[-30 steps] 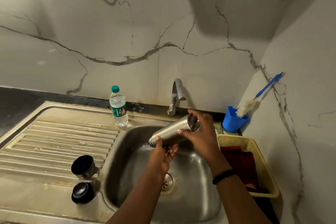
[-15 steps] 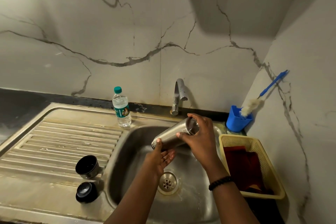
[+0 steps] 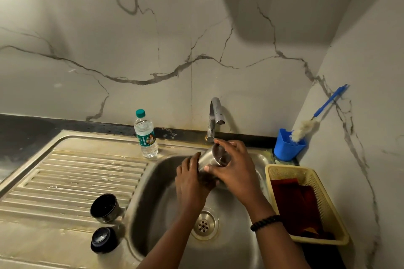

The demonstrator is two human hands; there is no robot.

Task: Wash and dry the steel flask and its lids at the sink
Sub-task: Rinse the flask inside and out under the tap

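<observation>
Steel flask (image 3: pixel 211 158) sits tilted over the sink (image 3: pixel 153 181) below the tap (image 3: pixel 215 116). I see my right hand (image 3: pixel 235 170) curled round its base and my left hand (image 3: pixel 190 178) cupping its body, probably to drain it. 2 lids (image 3: pixel 105 207) wait left of that grip.

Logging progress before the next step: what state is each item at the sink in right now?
Steel flask: uncapped, tilted over the basin, held in both hands.
Left hand: gripping the flask's lower body.
Right hand: gripping its upper end.
Black cup lid: off, on the drainboard.
Black stopper lid: off, on the drainboard.
Curved steel tap: no stream visible.
Clear plastic water bottle: capped, upright.
</observation>
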